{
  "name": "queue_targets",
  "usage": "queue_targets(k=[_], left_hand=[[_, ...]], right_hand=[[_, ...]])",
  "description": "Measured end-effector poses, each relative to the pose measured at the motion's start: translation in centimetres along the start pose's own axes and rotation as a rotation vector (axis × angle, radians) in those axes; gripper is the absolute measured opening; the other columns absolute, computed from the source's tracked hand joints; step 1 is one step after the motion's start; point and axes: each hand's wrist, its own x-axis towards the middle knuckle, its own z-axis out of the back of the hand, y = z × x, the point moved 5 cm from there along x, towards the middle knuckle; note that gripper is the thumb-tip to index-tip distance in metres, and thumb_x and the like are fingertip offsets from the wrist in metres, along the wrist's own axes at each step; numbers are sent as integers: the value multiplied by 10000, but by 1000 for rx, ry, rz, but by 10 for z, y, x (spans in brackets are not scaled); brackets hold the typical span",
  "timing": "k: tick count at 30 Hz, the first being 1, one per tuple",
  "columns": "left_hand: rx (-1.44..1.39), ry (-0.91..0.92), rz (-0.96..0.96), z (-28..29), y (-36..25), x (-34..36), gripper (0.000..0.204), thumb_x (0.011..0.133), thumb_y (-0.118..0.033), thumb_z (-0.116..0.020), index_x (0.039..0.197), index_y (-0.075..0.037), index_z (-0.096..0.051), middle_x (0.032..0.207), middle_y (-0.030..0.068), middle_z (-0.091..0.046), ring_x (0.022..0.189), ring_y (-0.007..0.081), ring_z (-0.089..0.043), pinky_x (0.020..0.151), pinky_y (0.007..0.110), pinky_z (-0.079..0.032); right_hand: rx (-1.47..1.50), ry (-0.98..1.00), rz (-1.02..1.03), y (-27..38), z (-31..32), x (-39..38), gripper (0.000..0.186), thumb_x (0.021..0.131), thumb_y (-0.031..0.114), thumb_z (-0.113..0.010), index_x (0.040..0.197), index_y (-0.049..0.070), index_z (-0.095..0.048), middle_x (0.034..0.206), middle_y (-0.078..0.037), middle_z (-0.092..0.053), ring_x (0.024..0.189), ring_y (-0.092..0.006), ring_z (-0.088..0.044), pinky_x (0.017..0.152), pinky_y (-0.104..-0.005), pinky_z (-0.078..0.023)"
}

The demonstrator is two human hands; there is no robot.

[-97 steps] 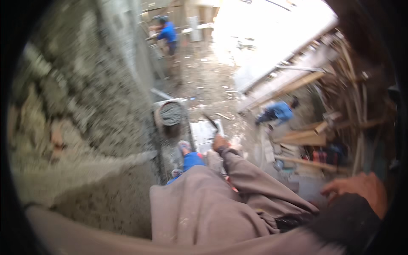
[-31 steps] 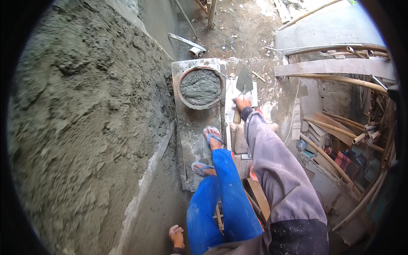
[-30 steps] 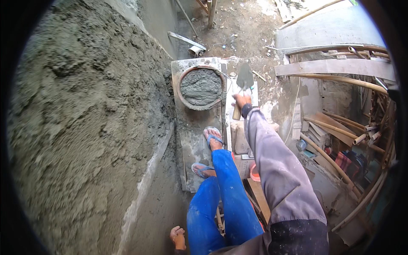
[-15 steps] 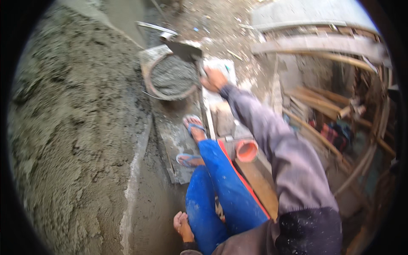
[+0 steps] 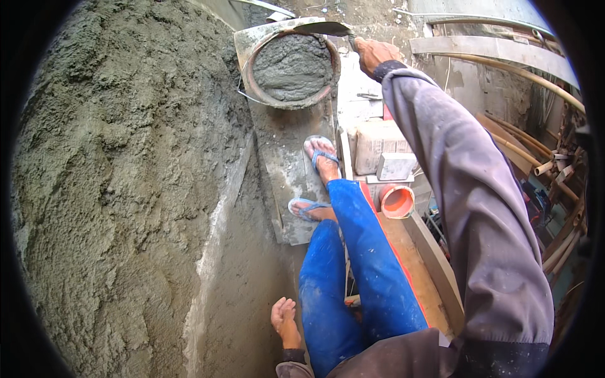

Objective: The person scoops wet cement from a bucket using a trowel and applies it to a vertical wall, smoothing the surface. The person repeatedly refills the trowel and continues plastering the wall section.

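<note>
My right hand (image 5: 376, 53) grips the handle of a trowel (image 5: 324, 28), arm stretched far forward. The trowel's dark blade lies across the far right rim of a round bucket (image 5: 252, 80). Grey wet mortar (image 5: 293, 68) fills much of the bucket, and its wire handle hangs at the left side. My left hand (image 5: 285, 316) hangs beside my left leg, fingers loosely curled and apart, with nothing seen in them. At my left rises a wall (image 5: 135, 189) coated with rough wet mortar.
My sandalled feet stand on a mortar-stained board (image 5: 287, 183), which also bears the bucket. To its right are a paper-wrapped block (image 5: 377, 148), a white box (image 5: 396, 166) and an orange pipe end (image 5: 397, 201). Bamboo poles (image 5: 517, 75) and scrap wood lie farther right.
My view has shifted, so the bucket sits higher and farther right. My right hand has drawn the trowel a little outward, toward the bucket's far right rim. The left hand stays low.
</note>
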Motion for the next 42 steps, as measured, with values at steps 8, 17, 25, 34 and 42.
queue_targets(k=[8,17,25,34,42], left_hand=[[-5,-5,38,0,-3,-2,326,923,-68,-512,1243,-9,-522,1173,131,-612,1049,204,-596,927,340,-449],[-51,-45,76,1,4,-3,325,908,-72,-557,1225,-5,-534,1099,118,-634,1016,200,-607,900,326,-460],[-105,3,20,-18,11,-6,310,899,-33,-546,1204,23,-540,1083,122,-639,1013,209,-605,912,332,-469],[-38,-205,-6,34,44,-7,199,897,-19,-532,1077,48,-581,958,150,-660,764,209,-643,707,326,-540],[349,-241,279,73,176,2,279,961,-163,-490,814,16,-645,686,114,-645,607,209,-611,612,329,-513]], right_hand=[[-42,267,-1,9,-7,-9,317,968,196,-374,960,103,-676,934,-160,-703,914,-320,-688,736,-448,-544],[104,466,-169,9,-46,-43,241,923,172,-483,1085,92,-641,995,-162,-695,916,-312,-688,747,-451,-551],[722,294,-255,74,-137,-103,317,776,247,-596,1018,42,-605,1020,-266,-645,999,-410,-625,880,-476,-496],[413,279,-393,30,-49,-62,314,813,231,-540,1089,98,-610,1037,-206,-680,981,-368,-664,840,-479,-518],[723,239,-73,121,-108,-10,328,804,295,-594,910,-11,-649,884,-241,-673,890,-393,-661,782,-439,-542]])
